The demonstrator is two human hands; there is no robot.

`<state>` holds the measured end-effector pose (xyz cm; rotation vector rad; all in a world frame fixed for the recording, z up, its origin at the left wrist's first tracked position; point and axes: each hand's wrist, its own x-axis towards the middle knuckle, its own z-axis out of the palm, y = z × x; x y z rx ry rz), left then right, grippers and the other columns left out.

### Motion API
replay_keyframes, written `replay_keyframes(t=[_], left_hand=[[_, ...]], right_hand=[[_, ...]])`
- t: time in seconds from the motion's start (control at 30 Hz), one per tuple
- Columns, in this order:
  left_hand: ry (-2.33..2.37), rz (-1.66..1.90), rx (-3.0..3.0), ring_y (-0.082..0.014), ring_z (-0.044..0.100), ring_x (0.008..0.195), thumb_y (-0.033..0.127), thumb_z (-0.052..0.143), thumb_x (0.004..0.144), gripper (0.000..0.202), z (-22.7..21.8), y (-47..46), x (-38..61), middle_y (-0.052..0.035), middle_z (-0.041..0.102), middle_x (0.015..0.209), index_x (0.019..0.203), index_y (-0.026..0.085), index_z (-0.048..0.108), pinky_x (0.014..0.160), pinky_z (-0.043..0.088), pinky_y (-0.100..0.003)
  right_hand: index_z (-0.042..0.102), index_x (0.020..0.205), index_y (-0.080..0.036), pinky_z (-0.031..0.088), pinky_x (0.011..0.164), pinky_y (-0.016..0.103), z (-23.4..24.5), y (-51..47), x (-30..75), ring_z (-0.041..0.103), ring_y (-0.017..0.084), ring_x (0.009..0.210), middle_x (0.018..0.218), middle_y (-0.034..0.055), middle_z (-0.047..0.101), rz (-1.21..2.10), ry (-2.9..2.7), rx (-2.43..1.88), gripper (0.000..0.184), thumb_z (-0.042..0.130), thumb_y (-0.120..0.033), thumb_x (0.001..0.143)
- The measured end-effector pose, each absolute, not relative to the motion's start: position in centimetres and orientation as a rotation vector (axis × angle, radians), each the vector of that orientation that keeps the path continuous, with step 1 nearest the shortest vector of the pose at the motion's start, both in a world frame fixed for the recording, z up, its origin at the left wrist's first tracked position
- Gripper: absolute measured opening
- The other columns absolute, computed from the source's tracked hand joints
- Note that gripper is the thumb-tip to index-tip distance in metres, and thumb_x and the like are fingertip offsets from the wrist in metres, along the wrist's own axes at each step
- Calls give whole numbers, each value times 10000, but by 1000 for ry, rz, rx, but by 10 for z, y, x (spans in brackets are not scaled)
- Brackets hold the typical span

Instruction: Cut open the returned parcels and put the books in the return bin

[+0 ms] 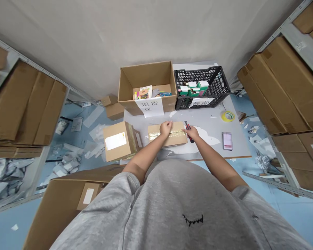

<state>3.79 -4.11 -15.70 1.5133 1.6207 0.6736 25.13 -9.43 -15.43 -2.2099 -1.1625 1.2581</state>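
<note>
A small cardboard box (pixel 179 139) with shiny tape along its top lies on the table in front of me. My left hand (pixel 166 128) rests on this box with its fingers curled closed; whatever may be inside them is hidden. At the box's right end, my right hand (pixel 192 133) is closed around a red and black box cutter (pixel 187 125). The cutter's upper end points away from me. White paper (pixel 205 137) lies beneath and beside the box.
Behind stand a large open carton (pixel 148 76) holding books and a black plastic crate (pixel 200 73) holding green-and-white packs. A taped carton (pixel 117 142) is at left. Yellow tape (pixel 227 116) and a phone-like pixelated object (pixel 226 141) lie at right. Shelves with cartons flank both sides.
</note>
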Motion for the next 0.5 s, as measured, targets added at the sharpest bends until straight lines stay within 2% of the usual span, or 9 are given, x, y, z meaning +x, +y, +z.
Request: replay_keyframes(t=[0.1,0.2,0.27,0.37,0.5], left_hand=[[1764,596,1610,-190,590,702,482,442,1060,495,-150,-26,31,-19,607,654,674,219,604,649,370,-272],[1697,574,1766,-202,633,865,395,535,1032,248,-146,-26,28,-45,689,900,909,222,662,741,425,-275],[1586,545,1918,-204,633,967,359,593,1003,150,-145,-38,32,-56,688,1039,1035,226,655,817,452,-288],[1415,390,2184,-240,607,1053,373,563,1019,183,-147,-71,44,-85,667,1055,1019,217,660,912,457,-340],[1376,263,2419,-313,544,1169,476,617,981,335,-152,-107,64,-144,623,1183,1137,181,643,1003,416,-422]], right_hand=[[542,877,-241,450,504,224,-156,-94,252,634,156,500,564,-48,612,1275,-1148,-2194,390,827,-502,825],[553,889,-235,452,498,219,-161,-93,253,628,151,495,565,-52,608,1303,-1119,-2166,403,842,-506,812],[562,896,-231,459,501,217,-165,-91,255,632,151,500,567,-53,609,1319,-1102,-2148,420,859,-509,793],[569,884,-227,452,486,216,-171,-88,258,622,151,487,548,-57,596,1321,-1113,-2128,432,879,-504,769],[562,875,-227,440,468,215,-172,-83,259,623,148,487,572,-62,593,1300,-1099,-2129,452,908,-479,731]])
